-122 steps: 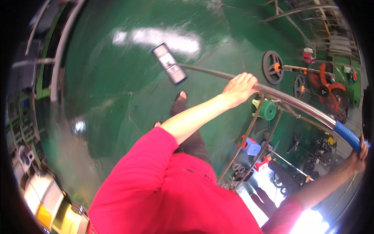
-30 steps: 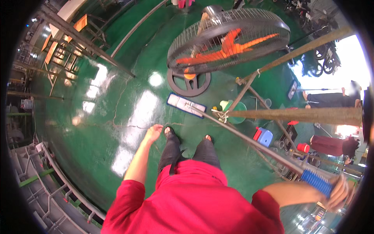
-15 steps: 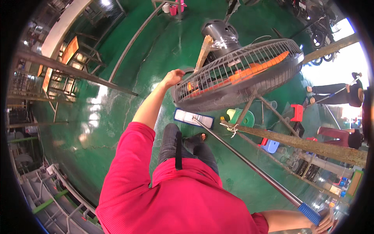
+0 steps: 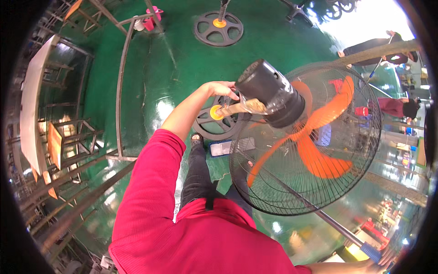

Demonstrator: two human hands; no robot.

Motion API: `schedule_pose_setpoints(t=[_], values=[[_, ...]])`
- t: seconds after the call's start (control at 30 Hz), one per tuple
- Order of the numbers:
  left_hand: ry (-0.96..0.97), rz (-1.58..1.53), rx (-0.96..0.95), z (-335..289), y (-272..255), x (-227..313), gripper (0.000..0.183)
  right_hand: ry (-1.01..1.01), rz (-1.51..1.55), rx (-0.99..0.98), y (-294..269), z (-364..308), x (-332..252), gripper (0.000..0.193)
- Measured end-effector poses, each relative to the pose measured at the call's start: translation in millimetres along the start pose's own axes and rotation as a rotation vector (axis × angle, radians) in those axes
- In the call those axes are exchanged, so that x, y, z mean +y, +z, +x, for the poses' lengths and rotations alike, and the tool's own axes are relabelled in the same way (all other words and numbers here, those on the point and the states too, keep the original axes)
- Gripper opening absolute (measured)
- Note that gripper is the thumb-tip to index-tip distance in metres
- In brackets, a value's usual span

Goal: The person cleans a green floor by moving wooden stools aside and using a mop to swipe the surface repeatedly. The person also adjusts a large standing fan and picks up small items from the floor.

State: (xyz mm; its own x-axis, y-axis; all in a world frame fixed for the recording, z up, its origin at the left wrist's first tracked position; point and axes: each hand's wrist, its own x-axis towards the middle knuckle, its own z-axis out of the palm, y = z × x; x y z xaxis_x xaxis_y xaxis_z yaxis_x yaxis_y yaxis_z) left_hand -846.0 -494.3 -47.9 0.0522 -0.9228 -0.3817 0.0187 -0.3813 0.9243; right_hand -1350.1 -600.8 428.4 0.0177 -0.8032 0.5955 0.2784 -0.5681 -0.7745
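A pedestal fan [image 4: 325,157] with orange blades and a black wire cage stands at the right of my body. My left hand [image 4: 221,88] is closed at the rear of its black motor housing [image 4: 261,83], fingertips partly hidden behind it. Tan wrapping [image 4: 242,108] covers part of the pole above a round spoked base [image 4: 204,130]. At the lower right my right hand [image 4: 387,259] holds the blue grip [image 4: 370,251] of a flat mop. The mop's metal handle [image 4: 338,225] passes beneath the cage to a white, blue-edged head [image 4: 221,148] on the floor.
Another round spoked base [image 4: 200,28] with a pole stands farther off. Metal frames [image 4: 120,96] and a long pale tabletop [image 4: 39,98] lie left. Pink buckets [image 4: 148,23] stand at the back. Two other people, one in dark clothes [image 4: 372,49], are at the right.
My left hand has shifted from the cage's edge to the motor housing. The fan has turned, so its rear now faces my left hand and its base shows. My right hand stays on the mop.
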Motion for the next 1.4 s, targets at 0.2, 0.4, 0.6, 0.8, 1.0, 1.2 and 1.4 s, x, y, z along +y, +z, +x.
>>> schedule_pose_setpoints(t=[0.2,0.4,0.6,0.8,1.0,1.2,1.4], values=[[0.287,0.153,-0.316,19.2,8.9,28.7,0.045,0.023,-0.171,0.032,52.0,-41.3,-33.9,0.019],[0.444,0.478,-0.172,14.4,13.8,32.7,0.046,-0.065,-0.270,0.157,80.3,-74.7,-50.3,0.013],[0.550,0.438,-0.014,9.8,13.2,24.3,0.039,-0.112,-0.497,0.278,102.7,-89.6,-57.8,0.008],[0.641,0.486,0.081,-25.0,-5.8,39.0,0.034,0.181,0.041,-0.057,44.0,-81.8,-92.0,0.017],[0.317,0.239,0.214,-72.2,-34.1,49.0,0.032,0.038,-0.243,0.279,27.2,-68.2,-87.5,0.027],[0.178,0.776,0.407,-92.8,-97.0,-25.3,0.034,0.146,0.099,-0.082,-1.2,-46.3,-81.2,0.014],[0.302,1.250,0.529,-164.1,-181.1,-121.6,0.030,-0.013,-0.223,0.277,27.9,-16.5,-50.2,0.009]])
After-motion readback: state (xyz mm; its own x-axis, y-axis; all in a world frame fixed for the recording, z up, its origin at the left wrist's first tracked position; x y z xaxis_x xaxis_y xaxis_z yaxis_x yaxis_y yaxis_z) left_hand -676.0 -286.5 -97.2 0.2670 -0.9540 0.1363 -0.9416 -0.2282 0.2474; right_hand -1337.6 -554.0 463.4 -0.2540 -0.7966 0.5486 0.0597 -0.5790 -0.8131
